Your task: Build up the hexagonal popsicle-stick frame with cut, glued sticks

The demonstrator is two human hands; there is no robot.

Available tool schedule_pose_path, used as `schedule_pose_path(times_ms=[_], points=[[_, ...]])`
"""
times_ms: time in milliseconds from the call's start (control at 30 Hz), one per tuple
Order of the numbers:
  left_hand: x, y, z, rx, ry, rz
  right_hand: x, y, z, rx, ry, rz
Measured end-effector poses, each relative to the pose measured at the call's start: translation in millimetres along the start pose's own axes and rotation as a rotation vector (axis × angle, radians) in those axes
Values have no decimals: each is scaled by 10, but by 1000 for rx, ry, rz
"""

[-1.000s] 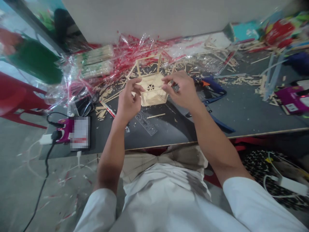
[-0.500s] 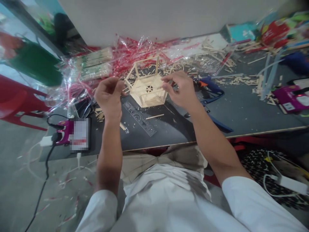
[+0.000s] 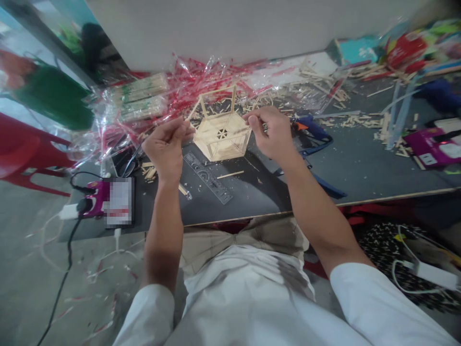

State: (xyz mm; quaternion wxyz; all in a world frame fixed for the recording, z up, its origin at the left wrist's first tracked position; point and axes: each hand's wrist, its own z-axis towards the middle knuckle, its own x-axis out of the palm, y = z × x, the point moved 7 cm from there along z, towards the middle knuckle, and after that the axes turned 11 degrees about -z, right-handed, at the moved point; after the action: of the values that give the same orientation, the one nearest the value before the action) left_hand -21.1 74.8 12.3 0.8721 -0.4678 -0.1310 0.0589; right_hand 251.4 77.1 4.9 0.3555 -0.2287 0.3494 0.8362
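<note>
A hexagonal frame built of thin wooden sticks (image 3: 230,153) stands on the dark table, with a spoked wheel pattern in its base and raised sticks along its far side. My left hand (image 3: 166,150) is closed in a pinch at the frame's left corner. At the right corner, the thumb and fingers of my right hand (image 3: 271,133) are pinched on the frame's edge. Both hands hide the side corners in part. A clear plastic ruler (image 3: 208,178) lies just in front, beside a loose stick (image 3: 230,175).
A blue glue gun (image 3: 312,132) lies right of the frame, with blue-handled pliers (image 3: 329,186) nearer the edge. Behind are stick bundles (image 3: 139,96), red plastic wrappers (image 3: 198,79) and stick scraps. A phone (image 3: 120,202) and purple power strip (image 3: 95,197) sit at left.
My left hand has shifted slightly right, closer in on the frame's left corner. My right fingers have moved a little along the right corner. The frame stays in nearly the same place.
</note>
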Motion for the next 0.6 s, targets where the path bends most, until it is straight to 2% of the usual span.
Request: schedule_pose_path(times_ms=[200, 367, 500, 600], points=[[-18, -64, 9, 44, -37, 108, 9, -27, 4, 4, -15, 7], [17, 36, 11, 52, 61, 43, -5, -46, 7, 14, -24, 19], [23, 74, -13, 85, 79, 138, -7, -92, 1, 25, -33, 140], [16, 1, -30, 106, 22, 167, -13, -147, -3, 76, -55, 256]])
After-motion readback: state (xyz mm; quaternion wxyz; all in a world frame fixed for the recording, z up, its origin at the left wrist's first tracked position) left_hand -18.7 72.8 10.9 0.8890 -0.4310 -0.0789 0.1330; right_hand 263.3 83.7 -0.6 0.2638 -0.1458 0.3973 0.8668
